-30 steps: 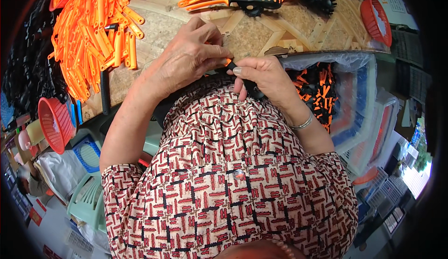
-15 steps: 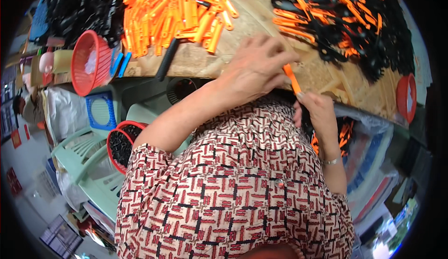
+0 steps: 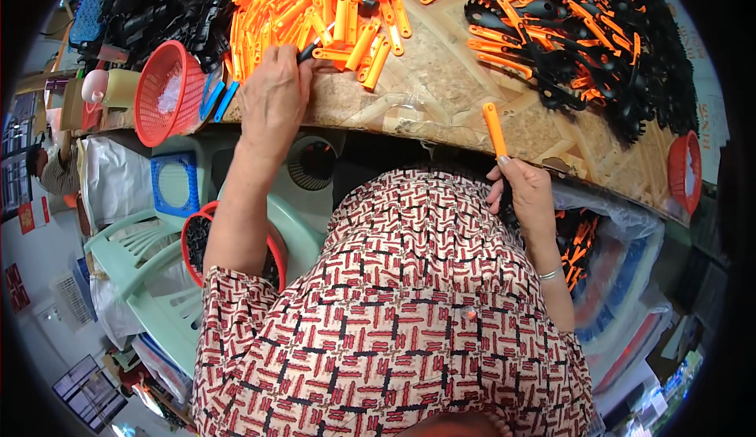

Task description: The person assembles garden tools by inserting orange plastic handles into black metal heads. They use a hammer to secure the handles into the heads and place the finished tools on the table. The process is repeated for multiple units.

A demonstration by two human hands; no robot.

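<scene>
My left hand (image 3: 272,98) is closed around the black grip of a tool (image 3: 305,53) at the front of the orange pile; a thin metal shaft shows beyond the grip, and its kind is unclear. Much of the grip is hidden by the fingers. At the table's front edge, my right hand (image 3: 526,189) pinches the lower end of an orange plastic handle (image 3: 494,128) with a hole near its top. Loose orange handles (image 3: 378,63) lie heaped beyond my left hand. Black pasta servers (image 3: 543,10), mixed with orange handles, are piled at the far right.
The wooden table (image 3: 441,59) has a worn front edge. Black plastic parts (image 3: 157,12) are heaped at the far left. Near them stand a red basket (image 3: 169,94) and blue strips (image 3: 226,102). Another red basket (image 3: 683,173) is at right. Green chairs (image 3: 146,252) stand below left.
My left hand has left the orange handle near my right hand, moved left and taken hold of the black-gripped tool. My right hand still holds the orange handle at nearly the same place.
</scene>
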